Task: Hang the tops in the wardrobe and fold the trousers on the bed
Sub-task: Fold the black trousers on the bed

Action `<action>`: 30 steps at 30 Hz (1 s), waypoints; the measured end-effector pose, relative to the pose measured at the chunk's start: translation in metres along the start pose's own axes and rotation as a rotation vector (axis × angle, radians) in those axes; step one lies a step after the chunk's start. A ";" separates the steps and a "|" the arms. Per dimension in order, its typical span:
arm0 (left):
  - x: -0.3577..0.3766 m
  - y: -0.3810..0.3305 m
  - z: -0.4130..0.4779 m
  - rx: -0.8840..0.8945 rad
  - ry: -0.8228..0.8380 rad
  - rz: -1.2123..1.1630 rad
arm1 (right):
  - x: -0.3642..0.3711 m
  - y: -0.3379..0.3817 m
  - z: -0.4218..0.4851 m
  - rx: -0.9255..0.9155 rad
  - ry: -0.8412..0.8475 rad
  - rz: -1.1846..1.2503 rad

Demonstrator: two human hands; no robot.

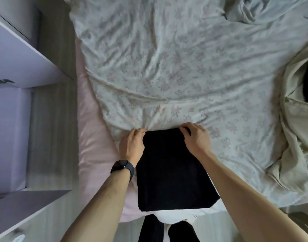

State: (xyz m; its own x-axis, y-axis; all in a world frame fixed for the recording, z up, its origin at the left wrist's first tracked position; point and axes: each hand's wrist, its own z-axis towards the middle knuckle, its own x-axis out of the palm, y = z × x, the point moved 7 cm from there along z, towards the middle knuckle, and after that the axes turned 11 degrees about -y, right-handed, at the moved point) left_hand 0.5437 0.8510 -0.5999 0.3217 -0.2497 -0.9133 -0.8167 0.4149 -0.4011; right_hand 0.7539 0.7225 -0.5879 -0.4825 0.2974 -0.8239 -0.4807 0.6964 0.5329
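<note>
Black trousers (172,172) lie folded flat at the near edge of the bed (94,137), partly on the floral sheet (167,75). Left grip (132,144) curls round the far left corner, and right grip (196,138) pinches the far right corner. A beige garment (296,137) is heaped at right.

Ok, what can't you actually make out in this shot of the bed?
Head view only.
black trousers: lower layers hidden under the top fold.
beige garment: cut off by the right edge.
wardrobe: inside cut off by the left edge.
</note>
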 end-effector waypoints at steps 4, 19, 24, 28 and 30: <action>0.009 0.004 0.012 0.038 -0.017 -0.008 | 0.006 0.002 0.014 0.016 0.023 -0.055; 0.052 -0.022 -0.092 0.204 0.001 0.218 | 0.041 -0.022 -0.091 -0.269 0.013 -0.349; 0.080 -0.012 -0.083 0.197 -0.014 0.222 | 0.076 -0.044 -0.076 -0.309 0.018 -0.326; 0.081 -0.011 -0.079 0.199 0.024 0.271 | 0.079 -0.041 -0.071 -0.277 0.056 -0.322; 0.063 -0.022 -0.078 0.233 0.031 0.301 | 0.060 -0.034 -0.087 -0.236 0.055 -0.325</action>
State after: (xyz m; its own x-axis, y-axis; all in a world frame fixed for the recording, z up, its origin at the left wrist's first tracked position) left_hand 0.5444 0.7585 -0.6428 0.0665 -0.1110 -0.9916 -0.7402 0.6610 -0.1236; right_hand 0.6772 0.6597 -0.6389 -0.3130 0.0464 -0.9486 -0.7667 0.5772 0.2812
